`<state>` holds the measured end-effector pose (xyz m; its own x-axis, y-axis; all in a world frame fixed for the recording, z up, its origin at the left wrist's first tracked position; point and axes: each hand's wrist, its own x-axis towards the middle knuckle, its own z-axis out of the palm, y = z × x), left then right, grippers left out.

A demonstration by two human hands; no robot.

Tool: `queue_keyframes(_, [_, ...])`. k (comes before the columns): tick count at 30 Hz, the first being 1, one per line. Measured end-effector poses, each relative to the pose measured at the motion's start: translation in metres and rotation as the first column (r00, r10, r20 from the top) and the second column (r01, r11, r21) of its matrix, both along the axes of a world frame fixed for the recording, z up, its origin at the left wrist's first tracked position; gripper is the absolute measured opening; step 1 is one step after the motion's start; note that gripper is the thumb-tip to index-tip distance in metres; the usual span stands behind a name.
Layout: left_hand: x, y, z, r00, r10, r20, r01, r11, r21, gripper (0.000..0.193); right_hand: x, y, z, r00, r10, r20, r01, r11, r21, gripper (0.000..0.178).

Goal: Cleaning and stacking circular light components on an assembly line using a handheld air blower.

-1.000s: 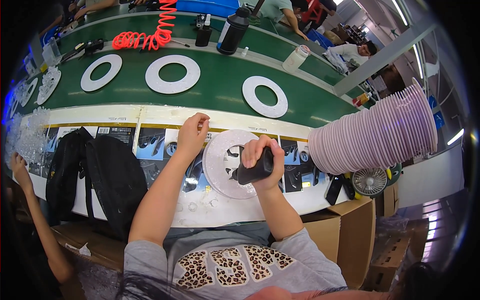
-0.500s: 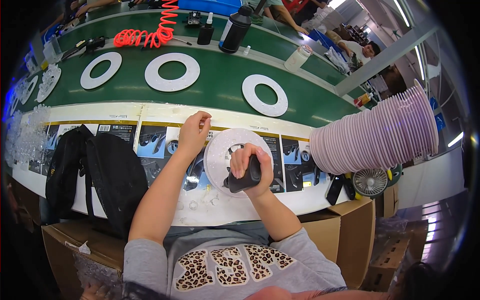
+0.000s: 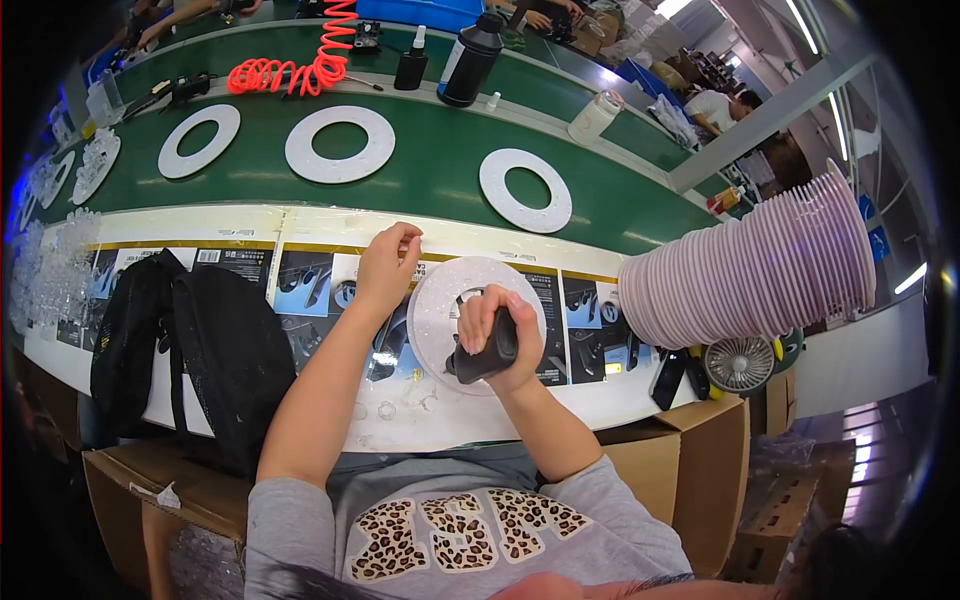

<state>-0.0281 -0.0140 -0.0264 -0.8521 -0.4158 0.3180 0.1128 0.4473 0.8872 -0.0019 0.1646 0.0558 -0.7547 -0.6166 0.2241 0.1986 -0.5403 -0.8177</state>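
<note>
While the right hand (image 3: 526,355) clenches a black bottle-like dispenser (image 3: 490,352) over a white ring (image 3: 430,325) on the desk (image 3: 440,430), towards its six o'clock, the left hand (image 3: 388,268) curls near ten (apparently empty); both things look light and stiff, best held by body and rim respectively.

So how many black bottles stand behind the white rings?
2: a small white-topped bottle right of the red coiled hose, then a larger capped bottle farther right. Others may be hidden.
</note>
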Motion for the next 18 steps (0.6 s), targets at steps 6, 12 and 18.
queue_keyframes(6, [0.001, 0.000, 0.001, 1.000, 0.000, -0.005, 0.000, 1.000, 0.003, 0.015, 0.001, -0.003, 0.018, 0.999, -0.022, 0.027, 0.024, 0.998, -0.059, 0.043])
queue_keyframes(12, [0.000, 0.001, 0.000, 1.000, 0.002, -0.005, -0.002, 1.000, 0.005, 0.014, -0.001, -0.015, 0.021, 0.999, -0.029, 0.014, 0.029, 1.000, -0.007, 0.041])
queue_keyframes(18, [-0.001, 0.000, -0.002, 1.000, -0.001, -0.010, 0.001, 1.000, 0.026, 0.014, -0.008, -0.022, 0.004, 1.000, -0.009, 0.005, 0.009, 1.000, 0.021, 0.042])
